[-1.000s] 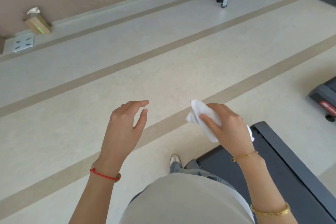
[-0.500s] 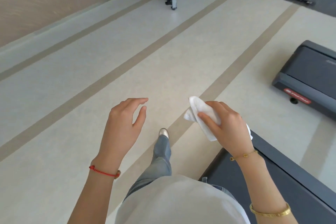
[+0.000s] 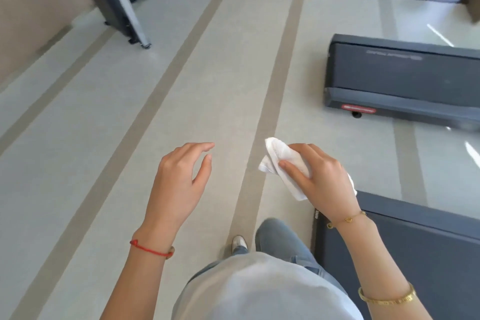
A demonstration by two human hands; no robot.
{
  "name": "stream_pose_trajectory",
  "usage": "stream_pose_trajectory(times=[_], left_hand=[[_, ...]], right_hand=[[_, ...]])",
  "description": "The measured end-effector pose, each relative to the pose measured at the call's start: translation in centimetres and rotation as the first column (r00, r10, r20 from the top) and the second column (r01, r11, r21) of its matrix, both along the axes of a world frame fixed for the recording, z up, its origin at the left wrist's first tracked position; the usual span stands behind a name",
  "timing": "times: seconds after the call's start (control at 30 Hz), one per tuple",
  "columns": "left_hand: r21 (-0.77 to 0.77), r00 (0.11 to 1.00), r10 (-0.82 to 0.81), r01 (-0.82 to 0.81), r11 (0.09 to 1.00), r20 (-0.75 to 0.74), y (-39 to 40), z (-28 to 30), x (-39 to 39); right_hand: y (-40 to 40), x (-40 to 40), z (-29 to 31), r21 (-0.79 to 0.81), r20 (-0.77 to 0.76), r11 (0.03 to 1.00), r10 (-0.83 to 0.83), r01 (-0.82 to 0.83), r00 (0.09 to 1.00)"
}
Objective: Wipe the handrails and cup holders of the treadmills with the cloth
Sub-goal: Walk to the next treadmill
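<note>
Cloth (image 3: 284,163) in right hand (image 3: 320,176) — treadmill (image 3: 400,80) ahead, right.

No text could be read: the pale lettering on the far treadmill's belt (image 3: 394,57) and its red label (image 3: 358,109) were too blurred.

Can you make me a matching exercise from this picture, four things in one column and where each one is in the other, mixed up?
Things:
1. white cloth
2. red string bracelet
3. treadmill with the red label
4. gold bangle

Places:
A. on the left wrist
B. on the floor, ahead to the right
C. in the right hand
D. on the right forearm

Pairs: 1-C, 2-A, 3-B, 4-D
</note>
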State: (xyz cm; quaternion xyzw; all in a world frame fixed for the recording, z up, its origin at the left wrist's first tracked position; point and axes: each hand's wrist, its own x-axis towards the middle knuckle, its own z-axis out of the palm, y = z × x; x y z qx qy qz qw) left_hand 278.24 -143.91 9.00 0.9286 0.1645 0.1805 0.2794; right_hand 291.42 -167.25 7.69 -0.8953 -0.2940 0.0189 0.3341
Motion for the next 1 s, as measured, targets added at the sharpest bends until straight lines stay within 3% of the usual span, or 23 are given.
stream_pose_trajectory(times=[0.4, 0.8, 1.0], left_hand=[[-0.044, 0.936, -0.35, 0.348, 0.936, -0.035, 3.7, -1.4, 23.7], [-0.025, 0.807, -0.59, 0.591, 0.806, 0.027, -2.4, 0.5, 51.8], [-0.037, 0.702, -0.712, 0.712, 0.701, 0.02, -6.6, 0.6, 63.0]], right_hand=[[0.8, 14.0, -1.4, -0.057, -0.058, 0.941, -0.338, 0.334, 0.94], [-4.2, 35.9, 1.2, -0.046, -0.007, 0.846, -0.532, 0.531, 0.847], [-7.4, 42.9, 1.3, -0.034, 0.037, 0.73, -0.681, 0.682, 0.731]])
